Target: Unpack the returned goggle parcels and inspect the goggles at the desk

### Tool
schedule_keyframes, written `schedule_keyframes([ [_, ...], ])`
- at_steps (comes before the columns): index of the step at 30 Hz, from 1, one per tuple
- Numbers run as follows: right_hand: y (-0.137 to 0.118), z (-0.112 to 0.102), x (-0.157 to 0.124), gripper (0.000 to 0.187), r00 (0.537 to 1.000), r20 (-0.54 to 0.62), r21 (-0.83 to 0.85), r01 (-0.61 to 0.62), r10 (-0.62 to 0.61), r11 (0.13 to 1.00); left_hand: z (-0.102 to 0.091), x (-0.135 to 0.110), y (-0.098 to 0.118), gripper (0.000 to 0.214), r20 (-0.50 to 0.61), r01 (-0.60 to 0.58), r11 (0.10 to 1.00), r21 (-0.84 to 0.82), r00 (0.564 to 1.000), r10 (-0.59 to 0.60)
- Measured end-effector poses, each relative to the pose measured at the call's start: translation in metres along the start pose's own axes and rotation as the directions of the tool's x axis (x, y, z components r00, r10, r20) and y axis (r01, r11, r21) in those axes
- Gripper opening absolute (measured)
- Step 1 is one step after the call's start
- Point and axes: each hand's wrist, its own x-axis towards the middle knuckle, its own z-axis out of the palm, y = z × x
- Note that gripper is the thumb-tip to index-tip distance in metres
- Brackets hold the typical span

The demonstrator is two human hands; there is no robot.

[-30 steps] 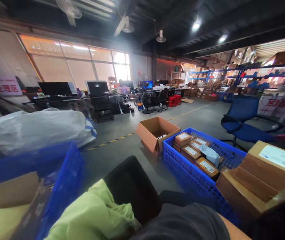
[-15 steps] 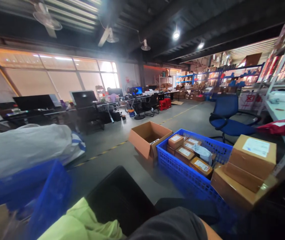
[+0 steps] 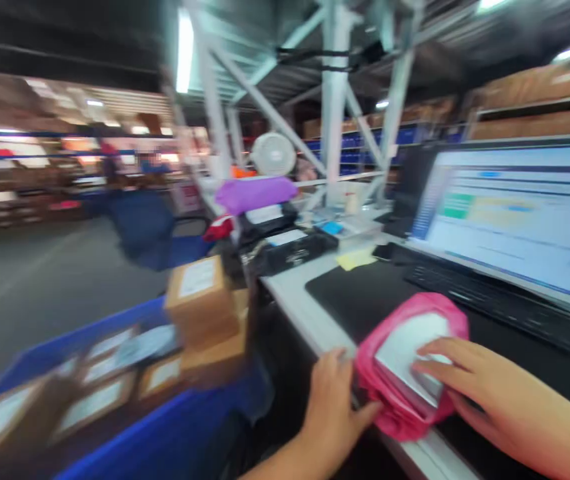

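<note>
A pink plastic parcel (image 3: 452, 313) with a white label (image 3: 405, 350) lies at the desk's front edge, partly over a black mat (image 3: 335, 297). My right hand (image 3: 485, 383) rests on the parcel from the right, its fingers spread across the label. At the parcel's left side is my left hand (image 3: 327, 413), with fingers apart and the thumb by the lower left corner. Motion blur hides whether that thumb touches the plastic.
Behind the parcel are a keyboard (image 3: 485, 303) and a lit monitor (image 3: 519, 207). Further left on the desk lie a purple parcel (image 3: 257, 193) and black packages (image 3: 297, 250). A blue crate (image 3: 165, 427) with labelled cardboard boxes (image 3: 199, 307) stands left of the desk; beyond it is a blue chair (image 3: 145, 227).
My view has swung right, from the open floor to the desk with the monitor. Both hands and the pink parcel are in view now; neither hand was clearly visible before.
</note>
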Motion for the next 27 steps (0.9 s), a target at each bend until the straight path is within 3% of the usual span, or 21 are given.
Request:
schedule_keyframes([
  [2,-0.007,-0.011,0.005,0.064,0.980,0.183,-0.052,-0.076,0.084,0.996,-0.002,0.012,-0.004,0.033,0.039,-0.123,0.989,0.082,0.992,0.120],
  [4,-0.011,-0.016,0.022,0.065,0.953,0.290,-0.079,-0.068,0.088,0.995,-0.002,0.019,-0.004,0.024,0.076,-0.217,0.973,0.083,0.975,0.211],
  [9,-0.017,-0.011,0.053,0.056,0.915,0.403,-0.220,0.084,0.012,0.972,0.001,0.033,0.004,0.041,0.171,-0.317,0.943,-0.101,0.928,0.330],
  [12,-0.017,-0.008,0.056,0.052,0.907,0.421,-0.272,0.102,0.023,0.957,-0.010,0.054,0.010,0.035,0.235,-0.334,0.915,-0.225,0.893,0.384],
  [15,-0.018,-0.015,0.048,0.048,0.935,0.330,-0.353,-0.007,0.131,0.936,-0.025,0.085,0.011,0.019,0.179,-0.323,0.901,-0.291,0.906,0.383],
  [18,-0.024,-0.025,0.032,0.057,0.948,0.129,-0.409,-0.216,0.291,0.886,-0.028,0.111,0.011,0.031,0.143,-0.275,0.904,-0.328,0.931,0.335],
  [20,-0.030,-0.028,0.019,0.063,0.921,0.013,-0.433,-0.345,0.389,0.833,-0.021,0.119,0.014,0.042,0.193,-0.244,0.902,-0.356,0.925,0.326],
  [23,-0.038,-0.026,0.006,0.070,0.872,-0.077,-0.461,-0.462,0.484,0.758,-0.005,0.119,0.025,0.047,0.283,-0.269,0.876,-0.401,0.873,0.398],
  [27,-0.044,-0.026,0.004,0.069,0.812,-0.123,-0.463,-0.556,0.571,0.690,0.006,0.121,0.044,0.045,0.251,-0.366,0.818,-0.443,0.826,0.505],
])
